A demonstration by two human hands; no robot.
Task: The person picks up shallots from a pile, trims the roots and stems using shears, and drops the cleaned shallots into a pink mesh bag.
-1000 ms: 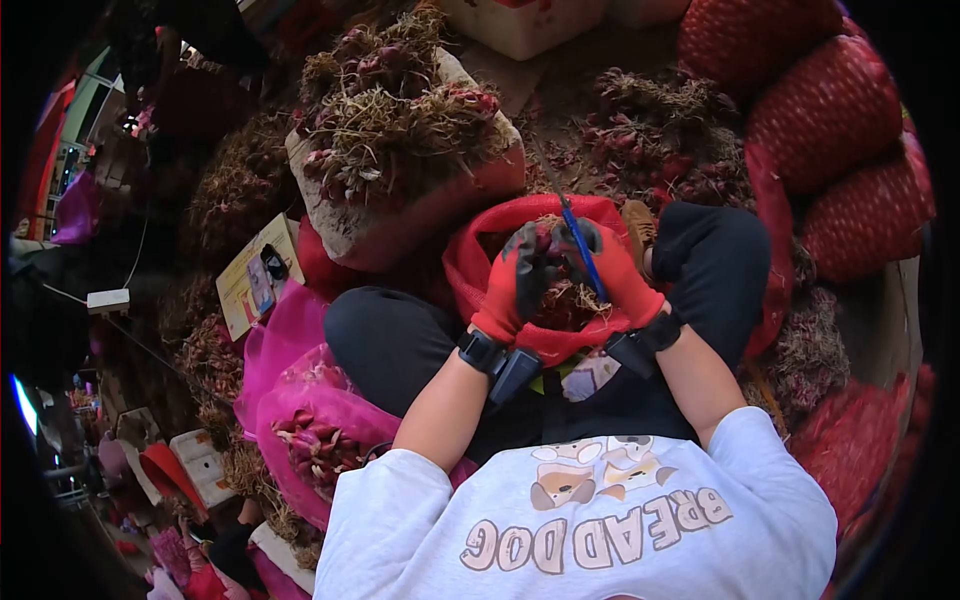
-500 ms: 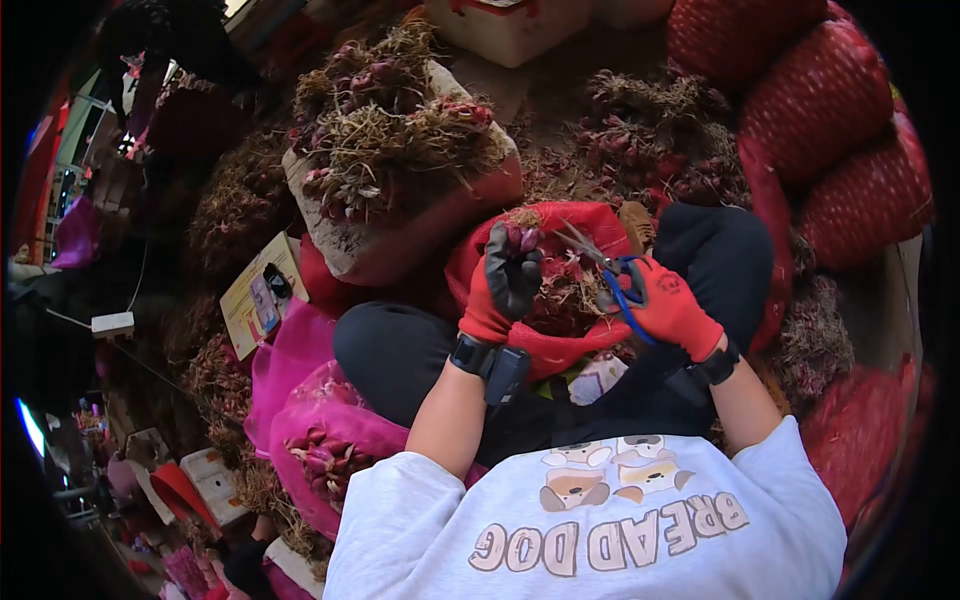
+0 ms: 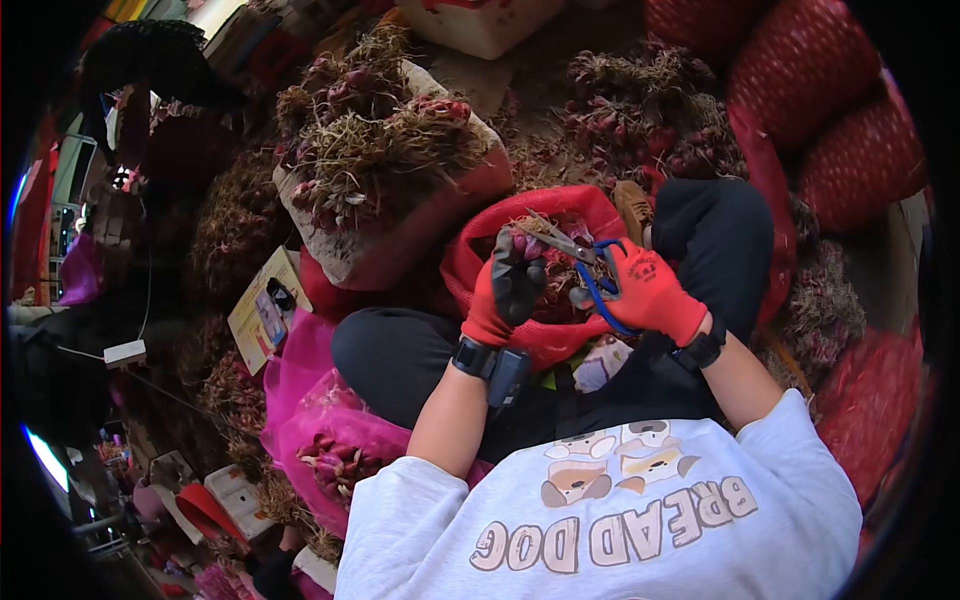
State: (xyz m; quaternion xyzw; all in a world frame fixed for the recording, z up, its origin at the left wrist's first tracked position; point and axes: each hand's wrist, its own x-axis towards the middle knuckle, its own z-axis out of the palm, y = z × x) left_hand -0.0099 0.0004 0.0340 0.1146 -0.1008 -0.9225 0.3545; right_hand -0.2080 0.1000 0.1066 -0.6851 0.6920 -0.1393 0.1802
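My left hand (image 3: 510,285), in a red and black work glove, is closed around a small bunch of shallots (image 3: 523,243) with dry roots or stalks on top. In my right hand (image 3: 652,292), gloved the same way, are scissors (image 3: 604,294) with blue handles. Their blades are parted and reach across to the dry tuft at the top of the bunch. Below both hands, between my legs, an open red mesh bag (image 3: 470,240) contains dry trimmings and some shallots, partly hidden by the gloves.
A foam box (image 3: 345,252) heaped with dried shallot bunches stands ahead. More bunches (image 3: 650,115) lie on the floor to its right. Full red mesh sacks (image 3: 805,75) are stacked at far right. On my left are a pink mesh bag (image 3: 345,462) of shallots and a card (image 3: 258,318).
My right hand has moved left and slightly up, bringing the scissor blades from beside the shallots to their dry tuft. My left hand keeps its hold. The view has shifted slightly.
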